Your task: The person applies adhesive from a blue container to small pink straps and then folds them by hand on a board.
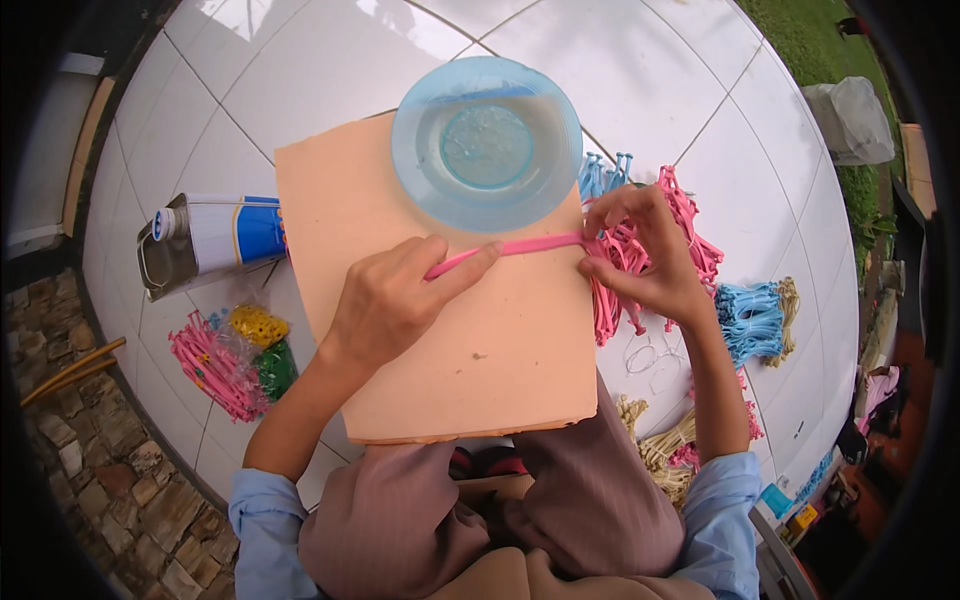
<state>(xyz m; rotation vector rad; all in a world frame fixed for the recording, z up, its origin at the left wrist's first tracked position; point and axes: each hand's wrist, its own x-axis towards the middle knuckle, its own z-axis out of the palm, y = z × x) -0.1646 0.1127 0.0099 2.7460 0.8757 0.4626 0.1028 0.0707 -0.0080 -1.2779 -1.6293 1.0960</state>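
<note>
A long, narrow pink strip (540, 244), soft-looking, stretches across the upper part of a peach-coloured board (450, 350) above my lap. My left hand (390, 295) is closed on the strip's left end, thumb laid along it. At the other end, my right hand (645, 250) has its thumb and curved fingers apart; the strip's tip meets the fingertips. Just beyond the strip, a translucent blue plate (420, 180) rests over the board's far edge, with something clear and shiny in its middle. Behind my right hand lie bundles of pink strips (690, 225) with knobbed ends.
To the left, a metal can (215, 235) lies on white floor tiles, near a pink bundle (215, 365) and yellow and green bags (258, 327). At right are blue bundles (748, 322), beige bundles (668, 450) and thin white loops (655, 362). A stone-paved strip (120, 470) borders the tiles.
</note>
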